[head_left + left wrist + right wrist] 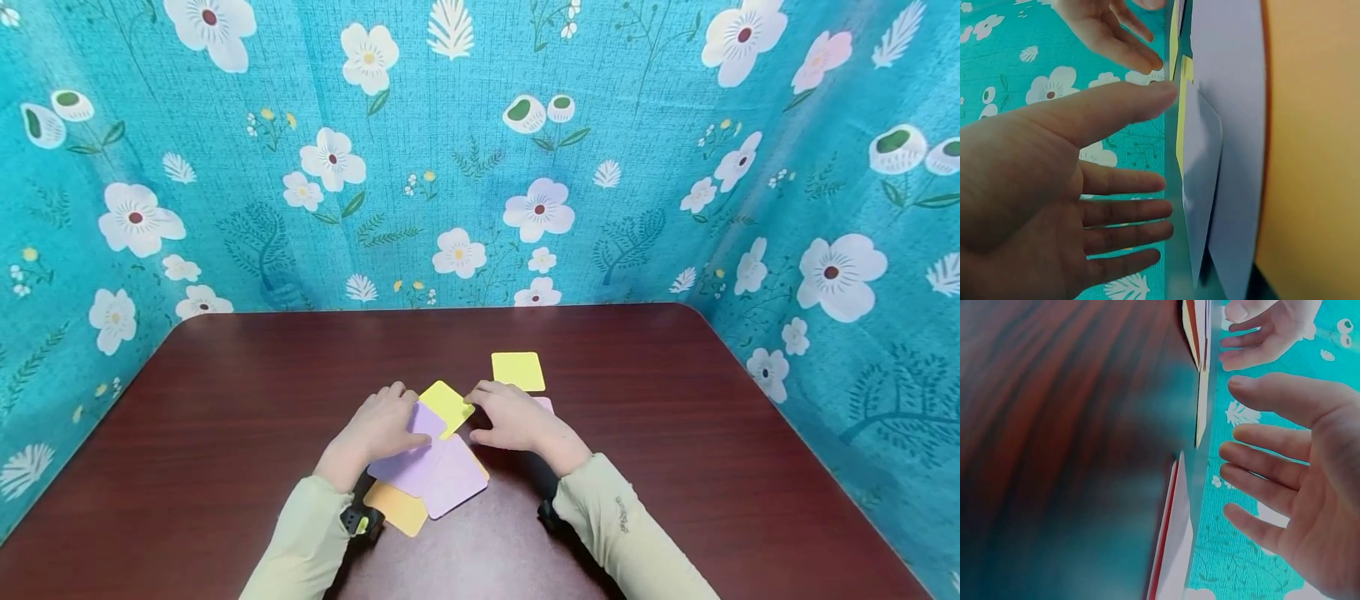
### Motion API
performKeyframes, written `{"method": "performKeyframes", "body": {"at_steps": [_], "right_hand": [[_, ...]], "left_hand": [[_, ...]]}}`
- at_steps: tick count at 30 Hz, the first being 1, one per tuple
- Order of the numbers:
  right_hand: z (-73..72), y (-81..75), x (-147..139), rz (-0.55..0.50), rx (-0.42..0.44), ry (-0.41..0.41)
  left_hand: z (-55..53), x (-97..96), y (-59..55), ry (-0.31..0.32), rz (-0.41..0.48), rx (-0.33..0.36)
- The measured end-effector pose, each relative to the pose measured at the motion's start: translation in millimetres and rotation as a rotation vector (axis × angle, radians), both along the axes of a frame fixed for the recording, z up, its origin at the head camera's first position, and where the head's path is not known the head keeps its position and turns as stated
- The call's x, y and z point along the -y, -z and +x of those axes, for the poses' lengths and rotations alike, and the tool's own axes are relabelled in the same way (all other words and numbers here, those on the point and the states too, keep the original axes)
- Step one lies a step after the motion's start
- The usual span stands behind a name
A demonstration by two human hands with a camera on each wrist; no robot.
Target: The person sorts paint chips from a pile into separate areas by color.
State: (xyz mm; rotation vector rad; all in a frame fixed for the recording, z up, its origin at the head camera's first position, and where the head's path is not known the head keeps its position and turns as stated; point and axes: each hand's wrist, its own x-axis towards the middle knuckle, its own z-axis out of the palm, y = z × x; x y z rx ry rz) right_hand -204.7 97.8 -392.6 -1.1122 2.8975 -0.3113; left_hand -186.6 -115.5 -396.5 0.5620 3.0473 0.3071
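Observation:
Square cards with rounded corners lie overlapping on the table. My left hand (378, 427) is over a purple card (405, 472), its fingers fairly straight and the thumb spread in the left wrist view. Beside that lies a second purple card (457, 479). An orange card (399, 507) shows under their near edge, and a yellow card (447, 403) sticks out at the far side. My right hand (516, 419) hovers with extended fingers, its fingertips close to that yellow card's right corner. Partly hidden behind the right hand is a pale pink card (544, 403).
Another yellow card (519, 369) lies farther back, just beyond the right hand. The dark reddish-brown table (675, 433) has rounded far corners. A turquoise floral curtain (465, 167) hangs along its back and sides.

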Motion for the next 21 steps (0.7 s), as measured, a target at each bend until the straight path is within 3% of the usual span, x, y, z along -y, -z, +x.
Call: {"method": "performKeyframes", "body": {"at_steps": [13, 21], "right_hand": [[-6.4, 3.0, 30.6, 0.075, 0.012, -0.047], [-12.7, 5.6, 43.7, 0.099, 0.081, -0.053]], "left_hand": [[9.2, 11.0, 6.0, -0.138, -0.079, 0.001], [10.7, 11.2, 6.1, -0.140, -0.087, -0.008]]}}
